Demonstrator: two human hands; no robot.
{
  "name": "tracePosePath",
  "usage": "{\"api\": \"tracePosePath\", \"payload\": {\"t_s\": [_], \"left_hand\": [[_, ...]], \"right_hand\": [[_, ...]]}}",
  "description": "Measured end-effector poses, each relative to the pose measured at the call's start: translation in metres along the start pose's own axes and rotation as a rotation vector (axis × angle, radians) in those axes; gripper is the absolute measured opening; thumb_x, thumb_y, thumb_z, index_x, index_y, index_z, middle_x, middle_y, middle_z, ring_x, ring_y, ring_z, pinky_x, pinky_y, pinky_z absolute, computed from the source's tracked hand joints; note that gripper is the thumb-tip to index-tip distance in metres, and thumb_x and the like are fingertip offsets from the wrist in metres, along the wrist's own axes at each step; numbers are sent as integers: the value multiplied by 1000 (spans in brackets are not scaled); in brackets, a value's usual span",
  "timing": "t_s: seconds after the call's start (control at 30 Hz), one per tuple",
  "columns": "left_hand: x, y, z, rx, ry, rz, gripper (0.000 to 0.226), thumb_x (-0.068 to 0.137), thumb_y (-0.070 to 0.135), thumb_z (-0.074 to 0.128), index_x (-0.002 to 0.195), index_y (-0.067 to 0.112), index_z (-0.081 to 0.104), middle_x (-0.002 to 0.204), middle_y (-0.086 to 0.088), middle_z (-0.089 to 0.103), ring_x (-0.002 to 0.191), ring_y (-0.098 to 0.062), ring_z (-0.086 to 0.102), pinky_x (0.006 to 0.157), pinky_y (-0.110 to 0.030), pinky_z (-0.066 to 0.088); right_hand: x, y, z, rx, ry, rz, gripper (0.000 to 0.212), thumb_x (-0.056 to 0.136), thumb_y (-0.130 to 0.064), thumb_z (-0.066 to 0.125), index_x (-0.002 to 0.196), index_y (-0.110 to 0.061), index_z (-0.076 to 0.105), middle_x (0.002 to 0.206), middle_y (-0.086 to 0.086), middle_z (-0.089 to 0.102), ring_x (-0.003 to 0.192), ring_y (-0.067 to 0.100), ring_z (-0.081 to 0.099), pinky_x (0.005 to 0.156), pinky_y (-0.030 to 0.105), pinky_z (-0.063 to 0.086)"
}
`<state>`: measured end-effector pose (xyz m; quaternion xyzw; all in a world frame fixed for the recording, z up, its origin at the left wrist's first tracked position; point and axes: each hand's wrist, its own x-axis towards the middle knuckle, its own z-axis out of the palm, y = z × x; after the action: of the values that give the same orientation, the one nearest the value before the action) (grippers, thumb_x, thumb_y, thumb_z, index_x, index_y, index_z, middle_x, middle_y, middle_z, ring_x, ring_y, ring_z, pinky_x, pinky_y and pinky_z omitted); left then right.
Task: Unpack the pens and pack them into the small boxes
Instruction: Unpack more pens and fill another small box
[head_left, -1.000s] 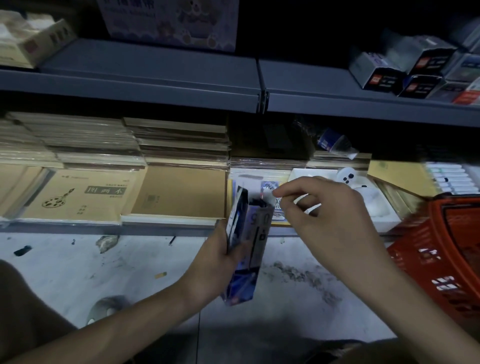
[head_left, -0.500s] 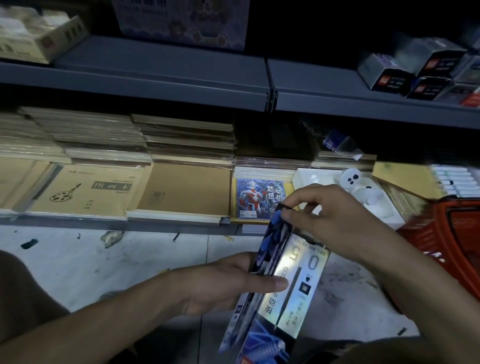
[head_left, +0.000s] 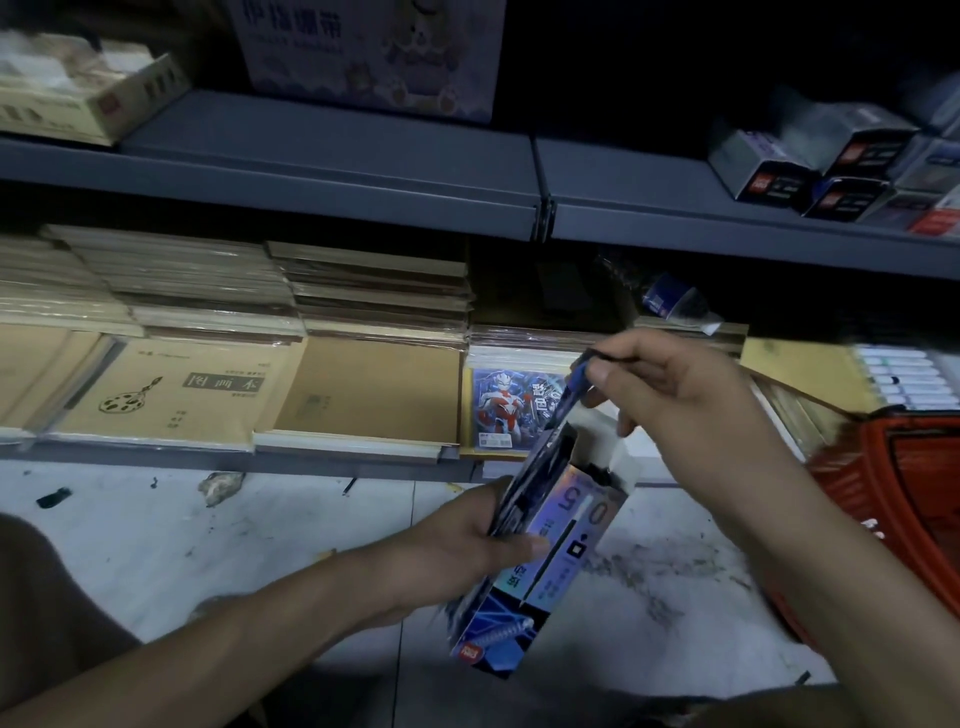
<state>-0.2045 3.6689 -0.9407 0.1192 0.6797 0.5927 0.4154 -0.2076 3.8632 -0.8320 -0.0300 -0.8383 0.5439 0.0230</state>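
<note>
My left hand (head_left: 462, 540) grips a tall shiny blue-and-silver pen box (head_left: 550, 551) by its side, tilted with the open top toward the shelf. Its white inner flaps stand up at the mouth. My right hand (head_left: 680, 405) hovers just above that mouth, fingers pinched on a dark blue pen (head_left: 574, 387) whose lower end points down into the box. Whatever else lies inside the box is too dark to make out.
Low shelf (head_left: 208, 457) ahead carries stacked brown notebooks (head_left: 171, 387) and a cartoon-hero card pack (head_left: 511, 405). A red plastic basket (head_left: 893, 514) stands at the right. The upper shelf (head_left: 332, 156) holds small dark boxes (head_left: 831, 161). Dirty white floor lies below.
The box's top has come open and my right hand has risen from it holding a dark blue pen. My left hand has tilted the box and kept hold.
</note>
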Motion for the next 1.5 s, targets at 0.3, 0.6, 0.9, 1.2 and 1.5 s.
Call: {"api": "tracePosePath", "payload": {"t_s": [0.3,0.6,0.9,1.2,1.5], "left_hand": [[-4,3,-1,-37,-56,6,39,101,26,64,138,30,55,131,13,70,121,-8,66,107,-34,51],[-7,13,-1,-4,-34,58,34,100,24,65,129,40,56,126,21,70,115,3,65,92,-13,51],[-4,30,-13,50,39,140,31,100,22,65,125,40,57,120,14,73,113,-6,69,103,-34,54],[-3,-2,-7,96,169,166,45,104,20,58,143,37,41,133,22,64,121,6,60,101,-20,52],[-1,-18,-12,164,419,298,37,105,25,54,137,39,42,130,27,63,121,7,58,96,-15,50]], "right_hand": [[-5,-5,5,162,-222,224,32,77,-1,84,105,-2,68,90,15,77,79,22,75,71,21,59],[-5,-8,13,-20,-62,22,15,76,-15,88,83,-7,79,83,17,75,80,37,72,79,53,59],[-5,-14,9,123,147,-113,13,74,-8,88,81,-16,80,79,1,79,70,12,73,66,23,58],[2,-16,-23,297,508,-166,13,87,-13,81,97,-8,74,83,1,77,68,17,66,69,29,57],[1,-4,-20,143,567,-202,12,87,-8,81,89,-1,72,67,-5,75,54,9,67,56,18,51]]}}
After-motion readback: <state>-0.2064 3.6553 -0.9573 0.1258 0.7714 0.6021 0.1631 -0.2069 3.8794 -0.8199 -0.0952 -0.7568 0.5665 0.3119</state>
